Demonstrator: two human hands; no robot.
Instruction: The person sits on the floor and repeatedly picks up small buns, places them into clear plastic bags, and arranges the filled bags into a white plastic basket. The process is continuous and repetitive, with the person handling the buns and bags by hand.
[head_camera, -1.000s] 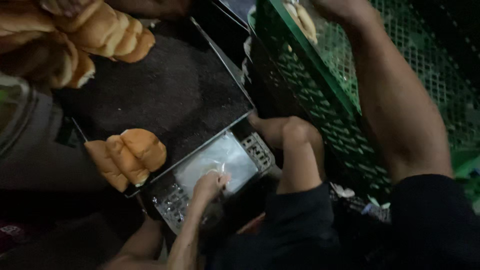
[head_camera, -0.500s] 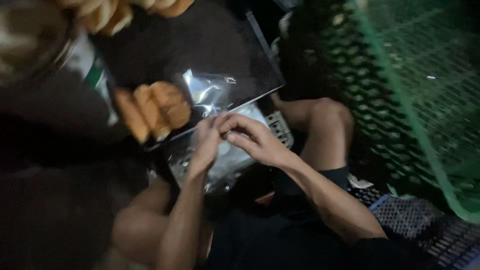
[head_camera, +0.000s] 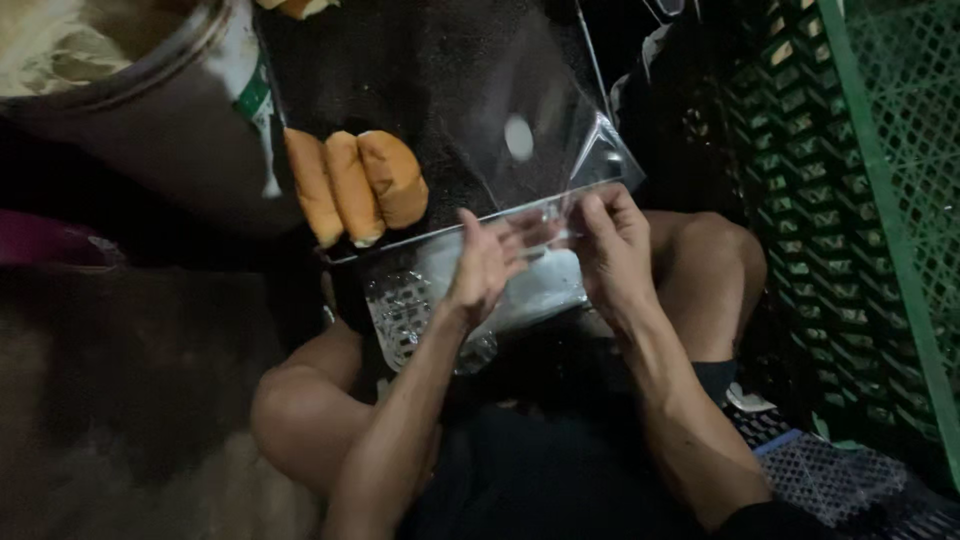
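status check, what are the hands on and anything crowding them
Left hand and right hand both pinching the clear plastic bag, held open. Bread rolls on the dark tray just left. Green crate close on the right.

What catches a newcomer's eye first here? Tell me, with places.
Centre frame, the left hand and right hand hold a clear plastic bag open by its edge above a dark tray. Just left of them, three golden bread rolls sit side by side on that tray. A green plastic crate fills the right edge.
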